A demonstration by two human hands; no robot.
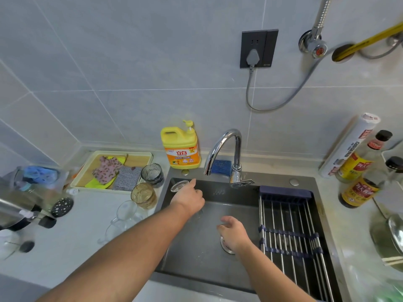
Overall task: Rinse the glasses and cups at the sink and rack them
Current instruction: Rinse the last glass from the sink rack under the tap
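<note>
My left hand (189, 199) reaches to the back left corner of the dark sink (196, 247) and pinches a small clear glass (179, 185), which is tilted over the basin. My right hand (234, 233) hovers above the drain (225, 247) with loosely curled fingers and holds nothing that I can see. On the counter left of the sink stand a grey glass (152, 174), an amber glass (144, 195), a clear glass (126, 211) and a clear handled cup (113, 229). A metal roll-up rack (290, 227) spans the sink's right side with nothing on it.
The chrome faucet (226, 149) arches over the sink's back edge, with a blue sponge (221, 167) and a yellow detergent bottle (182, 149) behind it. A tray of cloths (111, 171) lies at the back left. Sauce bottles (357, 184) and a pot (390, 236) crowd the right counter.
</note>
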